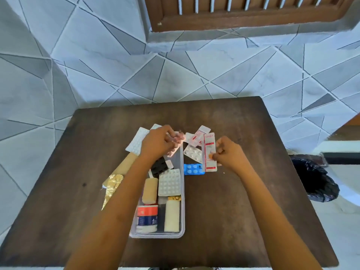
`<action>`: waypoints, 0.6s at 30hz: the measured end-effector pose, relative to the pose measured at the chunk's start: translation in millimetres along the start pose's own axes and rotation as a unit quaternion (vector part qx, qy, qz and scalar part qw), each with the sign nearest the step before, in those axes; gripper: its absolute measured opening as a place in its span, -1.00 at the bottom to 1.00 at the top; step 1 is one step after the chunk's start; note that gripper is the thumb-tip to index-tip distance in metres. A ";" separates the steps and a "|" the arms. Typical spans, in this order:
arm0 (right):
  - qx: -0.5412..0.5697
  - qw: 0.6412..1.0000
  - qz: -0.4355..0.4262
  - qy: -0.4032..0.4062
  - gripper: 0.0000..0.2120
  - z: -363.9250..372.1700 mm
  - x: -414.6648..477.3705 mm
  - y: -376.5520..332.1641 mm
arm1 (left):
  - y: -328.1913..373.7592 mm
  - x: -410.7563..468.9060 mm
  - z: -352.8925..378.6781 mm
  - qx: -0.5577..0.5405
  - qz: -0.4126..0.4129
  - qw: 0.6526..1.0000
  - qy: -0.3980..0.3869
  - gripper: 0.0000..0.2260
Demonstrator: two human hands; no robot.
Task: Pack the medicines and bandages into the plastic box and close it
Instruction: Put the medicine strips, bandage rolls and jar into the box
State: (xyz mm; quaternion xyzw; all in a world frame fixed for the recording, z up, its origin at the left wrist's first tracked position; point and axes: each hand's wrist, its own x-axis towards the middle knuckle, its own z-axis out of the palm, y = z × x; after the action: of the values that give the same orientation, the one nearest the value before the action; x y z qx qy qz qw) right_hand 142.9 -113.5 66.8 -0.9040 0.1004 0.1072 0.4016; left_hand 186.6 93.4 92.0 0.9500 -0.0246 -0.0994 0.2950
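Note:
A clear plastic box (182,191) lies open on the dark wooden table (224,211). Inside it are a white blister sheet (169,182), a black blister strip (158,167), a tan bandage roll (149,190), a white bandage roll (171,216) and a red-and-blue roll (147,217). My left hand (158,142) hovers over the box's far end, shut on a pinkish blister strip (176,142). My right hand (228,151) pinches the edge of a long red-and-white strip (209,152). A blue blister strip (193,168) and a silver one (193,152) lie beside the box.
A white blister sheet (137,141), a tan bandage (126,163) and a gold foil wrapper (113,184) lie left of the box. More red-and-white strips (199,135) sit beyond it. A black plastic bag (313,180) is on the floor at the right.

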 end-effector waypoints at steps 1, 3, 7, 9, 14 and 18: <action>0.024 0.999 -0.020 -0.014 -0.70 6.1 0.1 -14.8 | -10.2 -1.6 -9.0 -0.014 -0.018 1.000 0.011 -0.81; 0.038 0.997 -0.047 -0.047 -0.53 26.9 -0.6 -42.3 | -30.2 -5.2 -19.6 -0.013 -0.047 0.999 0.018 -0.71; -0.026 0.994 -0.103 -0.029 -0.42 79.2 5.6 -71.6 | -56.4 -7.6 -15.4 0.018 -0.071 0.997 0.026 -0.80; -0.134 0.983 -0.123 -0.023 -0.44 100.2 10.4 -81.1 | -66.3 -3.2 -8.6 0.063 -0.066 0.996 0.003 -0.80; -0.301 0.947 -0.096 -0.055 -0.60 124.5 20.9 -90.2 | -75.0 4.5 9.9 0.144 0.000 0.986 -0.084 -0.92; -0.353 0.931 -0.078 -0.051 -0.73 131.1 26.4 -85.8 | -80.2 14.3 20.0 0.190 0.030 0.976 -0.102 -0.87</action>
State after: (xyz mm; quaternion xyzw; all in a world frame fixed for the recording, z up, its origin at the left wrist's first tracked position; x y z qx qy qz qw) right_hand 176.2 38.4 34.2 -0.9857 -0.0356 0.1501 0.0682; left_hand 195.7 146.9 28.0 0.9724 -0.1016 -0.1803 0.1076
